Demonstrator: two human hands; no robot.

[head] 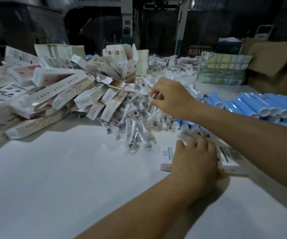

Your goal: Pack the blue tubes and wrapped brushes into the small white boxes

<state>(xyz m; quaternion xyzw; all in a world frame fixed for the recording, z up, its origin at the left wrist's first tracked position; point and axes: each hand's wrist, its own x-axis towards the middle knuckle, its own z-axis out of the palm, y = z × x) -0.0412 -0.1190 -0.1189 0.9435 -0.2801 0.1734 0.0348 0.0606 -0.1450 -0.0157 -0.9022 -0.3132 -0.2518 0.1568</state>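
Surroundings: white table [56, 178]; L side, sprawling heap of small white boxes [53, 94], some closed, some w/ flaps open, stacked loosely at all angles. Behind heap, flat-packed cartons [60, 50] standing upright. Far R, brown cardboard box [275, 59], flap open; just L of it a strapped bundle of printed cartons [223, 68]. Background dark, details unreadable.

Obstructions: pile of wrapped brushes [135, 118] in clear plastic sits mid-table, touching boxes heap on its L edge & running back toward the far end; overlaps the near end of the tube row.

Task items: blue tubes [260, 106], white caps facing cam, lie in rows at R, partly hidden by R forearm.

Right hand [170, 99]: above brush pile, fingertips pinching a wrapped brush at top of pile; other fingers curled.

Left hand [194, 159]: palm down on one white box [229, 157] lying flat near table's R edge, fingers curled over its far side, thumb at near edge, gripping it. Box end nearest tubes blurred; can't tell if open. Box just in front of tube row, near brush pile.
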